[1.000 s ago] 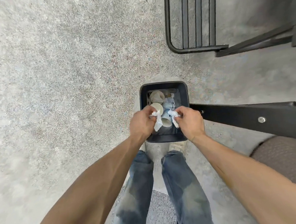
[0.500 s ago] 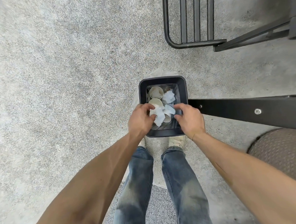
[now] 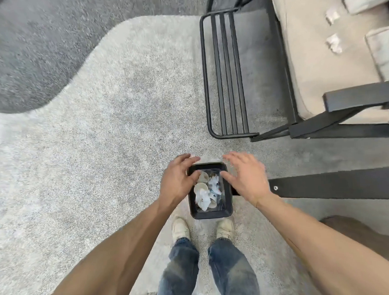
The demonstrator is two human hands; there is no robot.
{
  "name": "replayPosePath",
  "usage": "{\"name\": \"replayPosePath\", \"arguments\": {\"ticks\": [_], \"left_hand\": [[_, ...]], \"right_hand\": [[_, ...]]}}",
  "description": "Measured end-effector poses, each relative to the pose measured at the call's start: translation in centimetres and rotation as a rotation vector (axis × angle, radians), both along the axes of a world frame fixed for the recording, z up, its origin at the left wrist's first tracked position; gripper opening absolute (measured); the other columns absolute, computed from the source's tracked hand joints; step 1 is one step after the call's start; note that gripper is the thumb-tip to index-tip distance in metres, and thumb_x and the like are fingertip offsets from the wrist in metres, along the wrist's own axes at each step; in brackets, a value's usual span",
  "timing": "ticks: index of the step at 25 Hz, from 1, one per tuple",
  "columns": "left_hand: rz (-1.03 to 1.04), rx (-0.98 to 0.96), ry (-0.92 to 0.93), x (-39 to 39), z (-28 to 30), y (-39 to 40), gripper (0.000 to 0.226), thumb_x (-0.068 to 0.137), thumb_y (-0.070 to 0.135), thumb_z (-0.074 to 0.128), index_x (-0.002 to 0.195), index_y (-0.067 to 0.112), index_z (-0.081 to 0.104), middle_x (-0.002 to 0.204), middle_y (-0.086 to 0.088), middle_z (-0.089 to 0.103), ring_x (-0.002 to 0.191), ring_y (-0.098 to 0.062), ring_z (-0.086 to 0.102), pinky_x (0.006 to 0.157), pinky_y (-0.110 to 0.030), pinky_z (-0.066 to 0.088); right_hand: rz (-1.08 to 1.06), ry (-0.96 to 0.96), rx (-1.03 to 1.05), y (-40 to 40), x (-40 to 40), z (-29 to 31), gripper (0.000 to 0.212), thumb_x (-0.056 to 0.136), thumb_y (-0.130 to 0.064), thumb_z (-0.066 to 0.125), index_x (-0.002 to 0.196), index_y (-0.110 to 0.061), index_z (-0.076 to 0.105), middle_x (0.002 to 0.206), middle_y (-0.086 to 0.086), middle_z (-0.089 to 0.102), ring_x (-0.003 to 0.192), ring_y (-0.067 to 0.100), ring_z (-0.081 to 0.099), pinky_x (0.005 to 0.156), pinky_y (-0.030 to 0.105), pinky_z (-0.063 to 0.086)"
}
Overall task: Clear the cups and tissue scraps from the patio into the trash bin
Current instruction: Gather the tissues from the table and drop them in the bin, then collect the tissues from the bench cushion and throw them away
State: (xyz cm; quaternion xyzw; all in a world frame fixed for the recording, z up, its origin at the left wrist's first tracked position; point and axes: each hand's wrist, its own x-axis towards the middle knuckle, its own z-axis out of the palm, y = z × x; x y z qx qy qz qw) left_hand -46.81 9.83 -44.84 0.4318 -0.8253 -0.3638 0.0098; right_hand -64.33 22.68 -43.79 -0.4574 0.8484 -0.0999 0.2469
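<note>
Standing on the pale patio floor, the person looks down at a small black trash bin placed just in front of the two light shoes, in the lower middle of the frame. Inside the bin lie several paper cups mixed with white tissue scraps. The left hand is above the left rim of the bin, its fingers spread and released, holding nothing; the thumb reaches over the opening. The right hand is above the right rim, also with fingers loose and apart, empty, and a little blurred. To the right of the bin, a dark metal bar crosses toward the right edge of the frame. In the upper right is a black metal chair frame with a beige cushion, and on this cushion some more small white scraps are lying, well apart from the bin.
</note>
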Motion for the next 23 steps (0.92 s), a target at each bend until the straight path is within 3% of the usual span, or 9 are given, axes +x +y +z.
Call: {"name": "replayPosePath", "arguments": {"ticks": [7,12,18,23], "left_hand": [[-0.011,-0.238,0.058,1.0,18.1,-3.0,0.061,0.083,0.062,0.059,0.138,0.042,0.045,0.152,0.007,0.038,0.137,-0.018,0.036,0.11,-0.048,0.033],[0.006,-0.414,0.048,1.0,28.3,-5.7,0.079,0.078,0.075,0.051,0.147,0.045,0.026,0.158,0.01,0.021,0.145,-0.016,0.02,0.117,-0.044,0.016],[0.082,-0.579,0.073,2.7,36.1,-7.8,0.089,0.069,0.088,0.036,0.148,0.048,0.019,0.161,0.011,0.012,0.147,-0.015,0.009,0.119,-0.045,0.004],[0.152,-0.63,0.038,4.8,38.3,-8.6,0.093,0.067,0.092,0.033,0.148,0.049,0.014,0.162,0.011,-0.002,0.148,-0.014,-0.002,0.119,-0.048,-0.001]], "right_hand": [[0.053,0.248,-0.166,-2.7,-2.9,18.9,0.062,0.086,-0.068,0.043,0.141,-0.041,0.038,0.152,-0.008,0.036,0.145,0.019,0.018,0.112,0.048,0.025],[0.158,0.386,-0.35,-6.1,-4.4,29.5,0.068,0.082,-0.074,0.037,0.143,-0.042,0.035,0.155,-0.007,0.032,0.146,0.02,0.015,0.114,0.049,0.021],[0.197,0.443,-0.495,-8.5,-5.4,36.0,0.075,0.077,-0.081,0.029,0.142,-0.045,0.033,0.156,-0.006,0.029,0.147,0.023,0.013,0.115,0.053,0.019],[0.252,0.407,-0.542,-10.6,-4.3,37.6,0.075,0.077,-0.083,0.031,0.143,-0.048,0.028,0.159,-0.009,0.02,0.148,0.022,0.004,0.116,0.054,0.014]]}}
